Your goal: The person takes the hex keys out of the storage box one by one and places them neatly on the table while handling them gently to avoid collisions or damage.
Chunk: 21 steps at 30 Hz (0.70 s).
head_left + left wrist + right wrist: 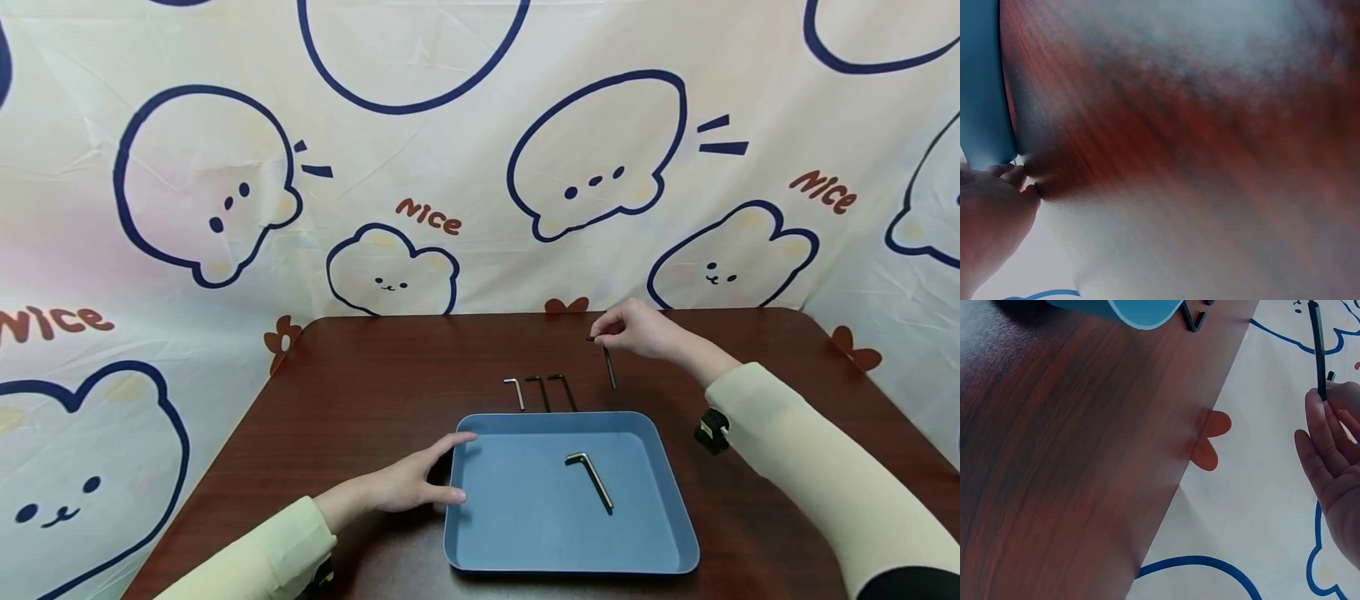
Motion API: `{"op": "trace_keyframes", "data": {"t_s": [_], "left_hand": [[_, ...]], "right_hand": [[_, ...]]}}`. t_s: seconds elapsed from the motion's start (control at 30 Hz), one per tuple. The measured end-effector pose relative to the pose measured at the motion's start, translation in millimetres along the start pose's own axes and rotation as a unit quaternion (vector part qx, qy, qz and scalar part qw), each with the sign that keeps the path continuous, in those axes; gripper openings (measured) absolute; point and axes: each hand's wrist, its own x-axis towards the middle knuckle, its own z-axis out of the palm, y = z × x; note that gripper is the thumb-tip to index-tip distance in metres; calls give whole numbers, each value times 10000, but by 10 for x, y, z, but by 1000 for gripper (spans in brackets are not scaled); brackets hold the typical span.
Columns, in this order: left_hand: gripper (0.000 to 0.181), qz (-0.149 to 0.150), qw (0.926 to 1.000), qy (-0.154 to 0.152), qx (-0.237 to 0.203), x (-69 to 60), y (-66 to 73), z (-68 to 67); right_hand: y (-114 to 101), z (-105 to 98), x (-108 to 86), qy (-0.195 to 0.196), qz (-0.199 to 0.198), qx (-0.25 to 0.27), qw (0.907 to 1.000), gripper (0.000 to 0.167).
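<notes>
Near the middle of the tabletop's (pixel 360 392) far edge, the right hand (pixel 637 329) is holding a thin black Allen key (pixel 610 368) near its bend, the long leg pointing towards the near edge. For so slim a piece, a light, firm pinch close to the bend is probably serving well; ideally the wrist is staying level, so the free leg is not knocking the small silver key (pixel 516 393) or the two dark keys (pixel 552 392) lying in a row beyond the tray (pixel 480 550). A larger key (pixel 596 487) is lying inside the tray.

The right thumb and foremost fingers are closing together on the key. The left hand (pixel 401 483) is resting at the tray's left rim, thumb and forefinger spreading wide apart; its other fingers are partly hidden, so how they are touching the tray is hard to tell.
</notes>
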Motion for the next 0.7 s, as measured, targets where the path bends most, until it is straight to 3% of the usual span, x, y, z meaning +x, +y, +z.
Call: {"op": "trace_keyframes", "data": {"t_s": [0.27, 0.7], "left_hand": [[74, -3, 10000, -6, -17, 5, -4, -6], [73, 18, 10000, -4, 3, 5, -9, 4]], "right_hand": [[106, 50, 76, -66, 221, 29, 9997, 8], [210, 207, 144, -411, 82, -156, 9990, 6]]}}
